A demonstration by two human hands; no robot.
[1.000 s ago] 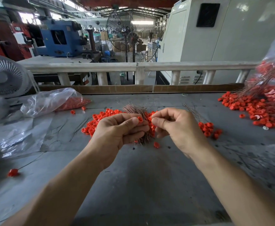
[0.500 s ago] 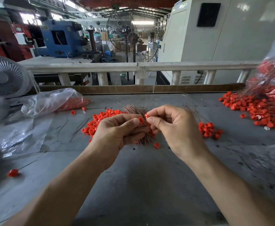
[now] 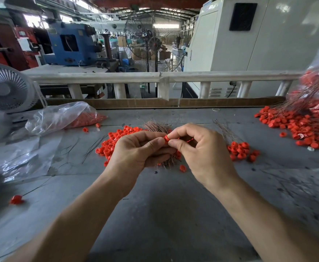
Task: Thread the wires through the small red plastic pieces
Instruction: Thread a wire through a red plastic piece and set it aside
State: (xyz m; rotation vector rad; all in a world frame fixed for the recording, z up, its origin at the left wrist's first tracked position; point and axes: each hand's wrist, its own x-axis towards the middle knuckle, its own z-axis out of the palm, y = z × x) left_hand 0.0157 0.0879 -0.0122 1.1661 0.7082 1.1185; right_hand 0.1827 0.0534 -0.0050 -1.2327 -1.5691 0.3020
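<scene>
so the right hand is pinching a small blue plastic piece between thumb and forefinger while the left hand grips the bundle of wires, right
Not quite: the plastic piece is red, not blue. The head view shows the right hand pinching it between thumb and forefinger, while the left hand grips the bundle of wires.

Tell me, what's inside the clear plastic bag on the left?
The clear plastic bag holds small red plastic pieces bunched at its right end. Crinkled, shiny plastic hides how many.
</scene>
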